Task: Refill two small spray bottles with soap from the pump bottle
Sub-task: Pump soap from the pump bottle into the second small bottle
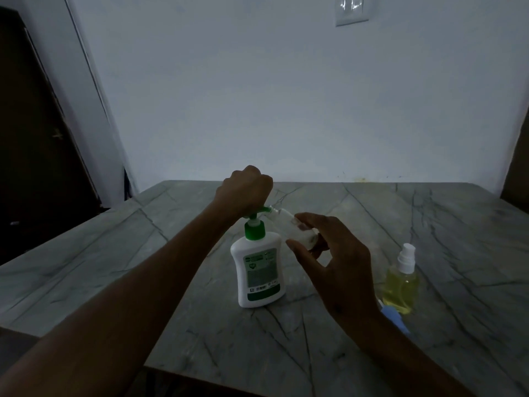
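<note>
The pump bottle, white with a green pump head, stands upright near the middle of a grey veined counter. The left hand, closed in a fist, presses on the pump. The right hand pinches a small clear spray bottle, tilted with its mouth at the nozzle. A second spray bottle, holding yellow liquid and capped, stands to the right.

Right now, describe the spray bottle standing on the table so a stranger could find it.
On the grey marble table, look right of the white pump bottle, past the right hand. The standing spray bottle holds yellow liquid and has a white sprayer top.
</note>
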